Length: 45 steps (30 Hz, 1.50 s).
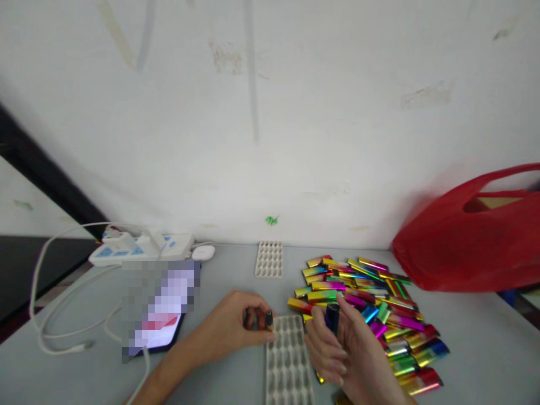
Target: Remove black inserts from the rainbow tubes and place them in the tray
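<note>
My left hand [234,332] rests on the grey table with its fingers pinched round a small dark cylindrical piece with a gold base [269,319], held at the top left corner of a white pitted tray [289,363]. My right hand [341,349] is closed round a dark blue tube-shaped piece [332,316], held upright just right of that tray. Behind and to the right of my right hand lies a heap of shiny rainbow-coloured flat casings [371,304].
A second white pitted tray [269,259] leans near the wall. A phone [162,318] lies at left, with a white power strip [139,247] and white cables [54,315] behind it. A red plastic bag [468,236] sits at right against the white wall.
</note>
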Tool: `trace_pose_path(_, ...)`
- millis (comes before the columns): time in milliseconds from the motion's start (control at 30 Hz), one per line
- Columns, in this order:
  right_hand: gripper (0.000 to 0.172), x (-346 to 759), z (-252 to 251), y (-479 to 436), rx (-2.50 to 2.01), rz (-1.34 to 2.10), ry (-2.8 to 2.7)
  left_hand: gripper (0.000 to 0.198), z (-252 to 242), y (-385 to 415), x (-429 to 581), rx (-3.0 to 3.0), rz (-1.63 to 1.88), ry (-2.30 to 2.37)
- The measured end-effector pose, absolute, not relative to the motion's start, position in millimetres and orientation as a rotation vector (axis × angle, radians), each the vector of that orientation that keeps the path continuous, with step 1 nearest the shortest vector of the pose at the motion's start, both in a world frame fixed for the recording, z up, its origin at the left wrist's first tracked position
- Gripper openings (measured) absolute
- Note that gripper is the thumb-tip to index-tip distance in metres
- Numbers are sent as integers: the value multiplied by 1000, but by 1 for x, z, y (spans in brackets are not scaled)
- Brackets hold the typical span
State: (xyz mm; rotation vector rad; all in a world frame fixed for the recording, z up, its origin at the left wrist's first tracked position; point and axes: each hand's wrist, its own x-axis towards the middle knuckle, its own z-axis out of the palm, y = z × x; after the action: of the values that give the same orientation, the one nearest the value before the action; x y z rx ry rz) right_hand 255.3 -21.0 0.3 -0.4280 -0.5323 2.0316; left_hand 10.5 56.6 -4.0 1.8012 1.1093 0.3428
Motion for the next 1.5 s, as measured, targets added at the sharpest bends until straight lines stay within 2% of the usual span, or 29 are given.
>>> trace_pose_path(633, 67, 247, -6, -22, -382, 2017, -559, 29, -6, 57, 10, 1813, 345, 1104)
trace_pose_path(1033, 69, 243, -31, -25, -668, 1985, -505, 33, -2, 56, 11, 1799, 322, 1130)
trace_pose_path(1500, 72, 251, -15, -21, -609, 2023, -494, 30, -3, 56, 11, 1819, 324, 1121)
